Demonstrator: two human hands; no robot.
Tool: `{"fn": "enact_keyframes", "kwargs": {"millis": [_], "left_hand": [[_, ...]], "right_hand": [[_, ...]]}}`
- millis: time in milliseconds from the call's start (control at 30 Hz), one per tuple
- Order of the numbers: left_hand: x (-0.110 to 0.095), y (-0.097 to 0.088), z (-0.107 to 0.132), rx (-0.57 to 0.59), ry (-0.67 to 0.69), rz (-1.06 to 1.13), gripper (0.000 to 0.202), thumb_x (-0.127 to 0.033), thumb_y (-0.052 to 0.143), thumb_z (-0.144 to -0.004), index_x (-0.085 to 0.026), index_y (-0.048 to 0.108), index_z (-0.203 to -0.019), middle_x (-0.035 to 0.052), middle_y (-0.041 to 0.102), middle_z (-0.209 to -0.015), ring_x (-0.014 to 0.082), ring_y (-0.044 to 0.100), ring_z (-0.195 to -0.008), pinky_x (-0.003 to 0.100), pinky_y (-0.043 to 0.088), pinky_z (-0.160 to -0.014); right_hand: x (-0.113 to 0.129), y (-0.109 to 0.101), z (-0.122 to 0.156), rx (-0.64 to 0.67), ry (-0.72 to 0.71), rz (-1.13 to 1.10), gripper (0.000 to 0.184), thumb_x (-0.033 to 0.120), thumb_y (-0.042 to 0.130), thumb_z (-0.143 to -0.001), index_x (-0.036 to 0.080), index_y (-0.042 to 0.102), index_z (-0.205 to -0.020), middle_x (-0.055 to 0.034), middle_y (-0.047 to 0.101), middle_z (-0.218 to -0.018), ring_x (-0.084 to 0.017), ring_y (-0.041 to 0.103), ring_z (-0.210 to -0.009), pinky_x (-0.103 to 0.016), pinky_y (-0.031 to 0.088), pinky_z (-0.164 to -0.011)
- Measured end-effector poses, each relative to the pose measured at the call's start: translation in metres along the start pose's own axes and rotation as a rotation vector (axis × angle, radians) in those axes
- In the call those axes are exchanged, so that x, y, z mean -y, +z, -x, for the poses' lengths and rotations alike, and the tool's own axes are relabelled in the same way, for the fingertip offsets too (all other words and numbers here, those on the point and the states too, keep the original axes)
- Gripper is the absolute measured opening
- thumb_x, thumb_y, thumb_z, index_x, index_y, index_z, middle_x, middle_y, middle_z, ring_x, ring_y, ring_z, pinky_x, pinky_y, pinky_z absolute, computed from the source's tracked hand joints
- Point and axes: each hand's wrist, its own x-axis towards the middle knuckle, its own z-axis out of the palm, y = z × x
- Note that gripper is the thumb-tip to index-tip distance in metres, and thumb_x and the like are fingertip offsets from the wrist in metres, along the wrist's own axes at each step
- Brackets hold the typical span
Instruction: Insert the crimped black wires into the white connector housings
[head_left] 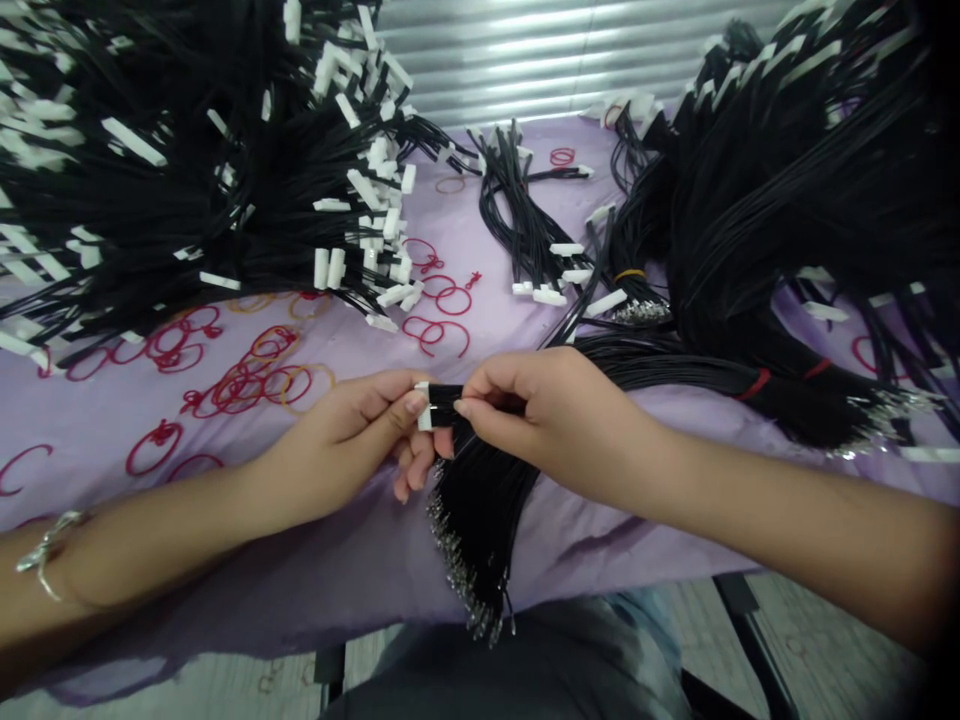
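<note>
My left hand (360, 430) pinches a white plastic connector (424, 406) between thumb and fingers. Short black wires (445, 396) run out of its right side, and my right hand (555, 415) grips them close to the connector with thumb and forefinger. Just below both hands, a thick bundle of black wires (487, 520) hangs over the table's front edge, its bare metal terminals (457, 575) fanned out at the lower end. Where the individual wires enter the connector is partly covered by my fingers.
A large heap of black wires with white connectors (187, 180) fills the back left. Red rubber bands (262, 375) lie scattered in front of it on the purple cloth (615, 505). Another wire pile (780, 190) and a banded bundle (697, 370) lie right; a smaller bunch (521, 210) sits mid-back.
</note>
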Motion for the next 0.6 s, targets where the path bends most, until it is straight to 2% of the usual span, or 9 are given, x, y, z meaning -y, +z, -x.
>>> {"fn": "enact_keyframes", "kwargs": {"millis": [233,400,533,600], "left_hand": [[0.000,0.001,-0.003,-0.017,0.011,-0.020,0.030,-0.036,0.046,-0.095,-0.011,0.056,-0.082,0.0002,0.059,-0.056,0.0075,0.057,-0.047,0.014,0.049,-0.046],[-0.001,0.002,-0.001,-0.022,0.021,-0.023,0.028,-0.036,0.048,-0.094,-0.012,0.055,-0.082,0.0003,0.060,-0.058,0.0081,0.058,-0.048,0.015,0.050,-0.047],[-0.001,0.003,-0.003,-0.022,0.017,0.042,0.027,-0.037,0.050,-0.093,-0.012,0.055,-0.082,0.0008,0.060,-0.060,0.0084,0.058,-0.049,0.016,0.051,-0.048],[0.001,0.002,-0.004,-0.044,0.031,0.115,0.028,-0.038,0.051,-0.092,-0.012,0.054,-0.082,0.0004,0.059,-0.062,0.0078,0.056,-0.049,0.016,0.050,-0.047]], "right_hand": [[0.004,0.006,-0.001,0.001,0.028,0.049,0.021,0.023,0.050,-0.086,0.015,0.064,-0.073,0.0026,0.058,-0.062,-0.006,0.042,-0.054,-0.022,0.027,-0.055],[0.005,0.012,-0.001,-0.013,0.016,0.068,0.018,0.020,0.050,-0.086,0.014,0.062,-0.074,0.0016,0.059,-0.065,-0.007,0.044,-0.056,-0.022,0.028,-0.056],[0.005,0.006,0.000,0.011,-0.053,0.191,0.017,0.020,0.051,-0.088,0.014,0.063,-0.079,-0.0004,0.061,-0.070,-0.009,0.049,-0.061,-0.023,0.033,-0.060],[0.006,-0.001,0.001,-0.046,-0.177,0.345,0.017,0.019,0.050,-0.090,0.011,0.064,-0.087,-0.0056,0.064,-0.082,-0.014,0.055,-0.075,-0.027,0.038,-0.069]]}}
